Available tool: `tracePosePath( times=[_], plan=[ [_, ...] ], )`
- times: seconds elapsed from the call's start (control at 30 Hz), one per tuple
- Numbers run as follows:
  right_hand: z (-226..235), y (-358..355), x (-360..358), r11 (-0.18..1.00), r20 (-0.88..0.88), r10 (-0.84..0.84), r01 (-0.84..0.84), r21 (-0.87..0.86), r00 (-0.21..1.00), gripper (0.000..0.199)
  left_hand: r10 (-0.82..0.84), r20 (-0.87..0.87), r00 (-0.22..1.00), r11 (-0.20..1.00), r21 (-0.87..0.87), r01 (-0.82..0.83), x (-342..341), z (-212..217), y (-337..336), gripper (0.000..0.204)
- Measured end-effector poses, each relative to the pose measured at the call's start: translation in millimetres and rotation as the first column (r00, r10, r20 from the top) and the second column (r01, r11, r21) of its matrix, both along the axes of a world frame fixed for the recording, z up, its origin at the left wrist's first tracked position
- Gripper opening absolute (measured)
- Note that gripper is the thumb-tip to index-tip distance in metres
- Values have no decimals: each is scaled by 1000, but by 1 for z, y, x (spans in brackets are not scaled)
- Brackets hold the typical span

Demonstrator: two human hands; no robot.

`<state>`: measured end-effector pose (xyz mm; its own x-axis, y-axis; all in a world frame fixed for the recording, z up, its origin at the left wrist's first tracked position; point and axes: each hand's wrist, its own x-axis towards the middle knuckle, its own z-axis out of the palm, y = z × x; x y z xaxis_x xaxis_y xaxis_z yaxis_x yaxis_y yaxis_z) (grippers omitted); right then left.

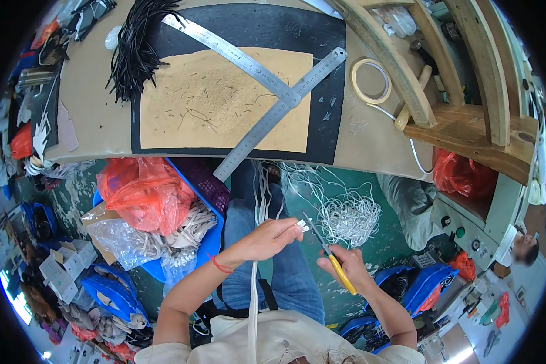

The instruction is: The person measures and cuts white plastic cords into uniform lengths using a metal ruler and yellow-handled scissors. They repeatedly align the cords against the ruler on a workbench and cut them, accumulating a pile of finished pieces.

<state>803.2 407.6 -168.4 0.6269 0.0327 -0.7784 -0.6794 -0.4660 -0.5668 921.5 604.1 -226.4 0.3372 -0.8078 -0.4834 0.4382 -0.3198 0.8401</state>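
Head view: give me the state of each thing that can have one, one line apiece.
Left hand: closed on white cord ends
Right hand: gripping the yellow-handled scissors
Yellow-handled scissors: held, blade opening unclear
White cord pile: tangled, on the floor
Hinged steel ruler: opened at an angle
Masking tape roll: lying flat
Red plastic bag: crumpled
Black cord bundle: loose strands spread

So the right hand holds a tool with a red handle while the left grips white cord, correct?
Not quite: the head view shows the handle is yellow, not red. The right hand holds the tool, and the left hand grips white cord.
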Motion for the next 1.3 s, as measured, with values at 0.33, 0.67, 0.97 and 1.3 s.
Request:
tracePosePath(
  times=[0.33,0.67,0.97,1.3],
  plan=[
    [4,23,89,714,75,-532,400,574,843,51,221,224,949,974,0,-227,4,50,-1,22],
    [4,32,106,904,309,-281,142,404,909,45,48,483,874,998,20,-66,19,41,16,22],
    [4,40,114,928,362,-227,88,363,904,46,-83,341,936,996,39,75,43,50,30,26],
    [21,11,172,925,501,-336,178,336,798,35,88,460,884,989,65,-132,43,46,63,16]
  ],
)
